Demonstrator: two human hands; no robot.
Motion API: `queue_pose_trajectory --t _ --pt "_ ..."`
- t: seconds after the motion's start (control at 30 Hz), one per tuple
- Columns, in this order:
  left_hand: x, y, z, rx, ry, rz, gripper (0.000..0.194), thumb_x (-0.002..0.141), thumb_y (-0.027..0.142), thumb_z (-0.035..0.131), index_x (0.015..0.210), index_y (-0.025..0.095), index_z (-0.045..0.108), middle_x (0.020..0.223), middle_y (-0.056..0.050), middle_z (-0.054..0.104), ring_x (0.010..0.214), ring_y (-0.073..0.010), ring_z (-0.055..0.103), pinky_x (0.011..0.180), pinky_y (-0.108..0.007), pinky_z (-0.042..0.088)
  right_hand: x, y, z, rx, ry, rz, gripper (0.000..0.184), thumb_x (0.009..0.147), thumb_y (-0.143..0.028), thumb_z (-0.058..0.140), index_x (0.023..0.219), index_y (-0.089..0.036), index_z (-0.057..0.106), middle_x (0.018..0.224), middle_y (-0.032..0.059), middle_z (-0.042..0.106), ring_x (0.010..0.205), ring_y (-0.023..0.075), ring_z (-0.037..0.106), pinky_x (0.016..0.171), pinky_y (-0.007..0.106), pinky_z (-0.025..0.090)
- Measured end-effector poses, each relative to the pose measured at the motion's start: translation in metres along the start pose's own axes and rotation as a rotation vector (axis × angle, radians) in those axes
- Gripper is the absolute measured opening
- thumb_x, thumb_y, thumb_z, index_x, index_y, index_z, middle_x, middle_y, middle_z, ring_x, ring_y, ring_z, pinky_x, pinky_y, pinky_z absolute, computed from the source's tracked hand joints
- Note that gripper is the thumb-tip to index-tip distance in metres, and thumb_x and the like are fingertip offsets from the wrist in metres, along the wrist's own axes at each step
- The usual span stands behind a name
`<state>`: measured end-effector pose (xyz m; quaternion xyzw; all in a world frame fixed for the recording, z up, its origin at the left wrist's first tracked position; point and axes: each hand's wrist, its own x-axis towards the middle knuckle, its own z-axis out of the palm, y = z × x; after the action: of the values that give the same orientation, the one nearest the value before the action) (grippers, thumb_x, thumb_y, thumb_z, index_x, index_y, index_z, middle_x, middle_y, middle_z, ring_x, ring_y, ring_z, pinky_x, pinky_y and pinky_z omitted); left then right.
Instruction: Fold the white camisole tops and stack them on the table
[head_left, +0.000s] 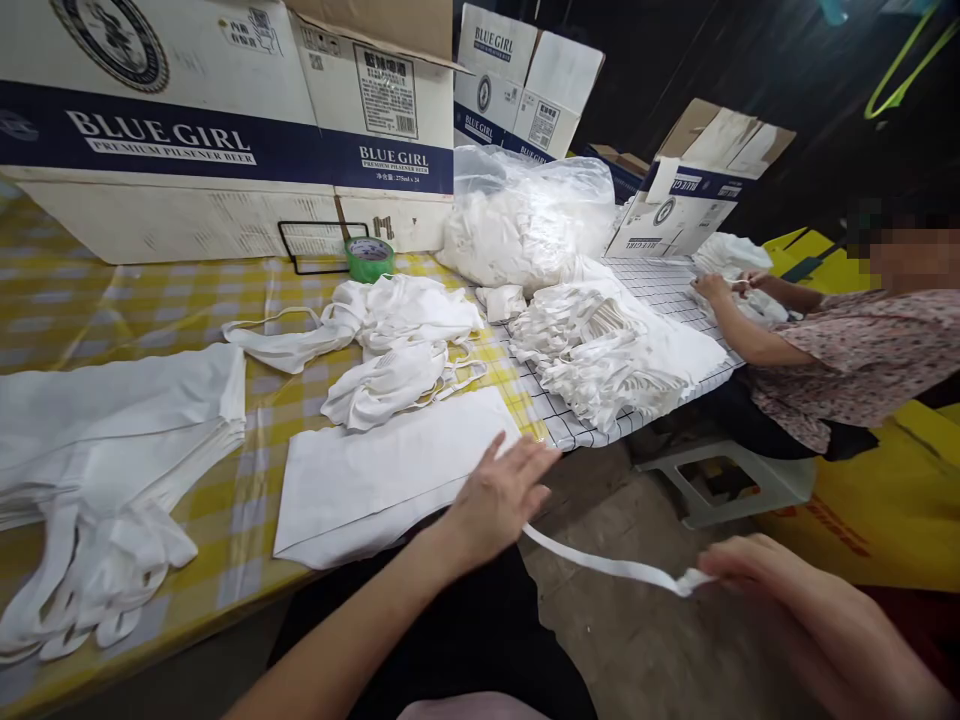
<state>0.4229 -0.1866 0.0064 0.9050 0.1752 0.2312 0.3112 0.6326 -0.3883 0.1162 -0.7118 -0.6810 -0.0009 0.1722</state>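
My left hand (501,492) lies flat, fingers apart, on the folded white rectangular cloth (375,470) at the yellow-checked table's (257,500) front edge, seemingly steadying it against my right hand (795,590), clamped on the narrow white fabric strap (615,567).

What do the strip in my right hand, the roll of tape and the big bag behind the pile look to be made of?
The strip: probably woven fabric, matte white, since it curves softly.
The tape roll: likely plastic film, green with a slight shine.
The bag: thin clear plastic, judging by its glossy creases and the white contents showing through.
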Motion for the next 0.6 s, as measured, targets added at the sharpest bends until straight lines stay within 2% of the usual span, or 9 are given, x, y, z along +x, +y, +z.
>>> queue_pose_trajectory --t 0.07,0.13,0.2,0.27,0.3,0.37,0.47,0.53,0.6 --pt "-0.004 0.034 -0.002 -0.289 -0.076 -0.019 0.042 0.090 0.039 0.041 0.129 0.025 0.044 0.121 -0.003 0.059 0.113 -0.0167 0.052 0.110 -0.038 0.016 0.021 -0.010 0.009 0.079 -0.191 -0.153 0.020 0.090 -0.022 0.040 0.095 -0.027 0.059 0.080 0.0057 0.064 0.067 0.0168 0.059 0.054 0.025 0.047" --pt "-0.010 0.058 0.001 -0.489 -0.137 -0.103 0.036 0.086 0.045 0.046 0.113 0.024 0.057 0.097 0.000 0.069 0.088 -0.0147 0.062 0.101 -0.033 0.031 0.041 -0.020 0.019 0.111 -0.285 -0.218 0.021 0.090 -0.016 0.039 0.097 -0.024 0.056 0.082 0.0047 0.062 0.070 0.0160 0.057 0.058 0.026 0.045" --pt "-0.015 0.069 0.007 -0.616 -0.158 -0.217 0.032 0.085 0.046 0.047 0.092 0.020 0.064 0.075 0.001 0.069 0.066 -0.0128 0.061 0.076 -0.025 0.043 0.055 -0.029 0.028 0.134 -0.336 -0.241 0.020 0.091 -0.014 0.039 0.094 -0.023 0.056 0.081 0.0035 0.060 0.070 0.0149 0.056 0.061 0.026 0.044" --pt "-0.019 0.069 0.015 -0.722 -0.141 -0.319 0.032 0.086 0.043 0.045 0.078 0.017 0.062 0.064 0.000 0.066 0.056 -0.0118 0.056 0.057 -0.022 0.039 0.063 -0.034 0.037 0.163 -0.363 -0.236 0.020 0.092 -0.014 0.038 0.091 -0.022 0.056 0.078 0.0021 0.059 0.070 0.0139 0.055 0.062 0.026 0.043" --pt "-0.021 0.067 0.019 -0.782 -0.124 -0.361 0.032 0.086 0.041 0.044 0.075 0.016 0.061 0.062 0.000 0.066 0.054 -0.0116 0.055 0.054 -0.021 0.037 0.065 -0.035 0.042 0.180 -0.365 -0.226 0.019 0.092 -0.015 0.039 0.090 -0.022 0.056 0.078 0.0015 0.059 0.070 0.0135 0.054 0.062 0.025 0.043" --pt "-0.023 0.062 0.023 -0.916 -0.086 -0.431 0.030 0.087 0.037 0.043 0.074 0.015 0.059 0.059 -0.002 0.065 0.054 -0.0119 0.054 0.054 -0.021 0.036 0.067 -0.034 0.053 0.213 -0.326 -0.196 0.019 0.092 -0.015 0.039 0.093 -0.022 0.056 0.081 0.0020 0.059 0.073 0.0134 0.055 0.063 0.025 0.044" --pt "-0.026 0.054 0.025 -1.108 -0.052 -0.508 0.031 0.087 0.037 0.042 0.077 0.014 0.059 0.054 -0.002 0.063 0.053 -0.0128 0.056 0.055 -0.022 0.036 0.066 -0.026 0.073 0.180 -0.127 -0.194 0.025 0.090 -0.014 0.042 0.111 -0.021 0.052 0.099 0.0069 0.057 0.089 0.0170 0.056 0.073 0.029 0.047" --pt "-0.026 0.051 0.025 -1.181 -0.028 -0.540 0.033 0.087 0.040 0.041 0.078 0.013 0.058 0.052 -0.002 0.062 0.051 -0.0131 0.056 0.055 -0.022 0.036 0.063 -0.020 0.088 0.103 -0.010 -0.242 0.032 0.087 -0.013 0.046 0.119 -0.021 0.049 0.105 0.0092 0.056 0.094 0.0195 0.054 0.077 0.032 0.047" --pt "-0.027 0.050 0.025 -1.210 -0.001 -0.563 0.034 0.086 0.042 0.042 0.077 0.013 0.058 0.051 -0.002 0.062 0.050 -0.0133 0.057 0.057 -0.023 0.037 0.058 -0.017 0.101 0.028 0.045 -0.304 0.037 0.085 -0.014 0.050 0.121 -0.020 0.048 0.100 0.0089 0.057 0.089 0.0196 0.055 0.075 0.033 0.048"
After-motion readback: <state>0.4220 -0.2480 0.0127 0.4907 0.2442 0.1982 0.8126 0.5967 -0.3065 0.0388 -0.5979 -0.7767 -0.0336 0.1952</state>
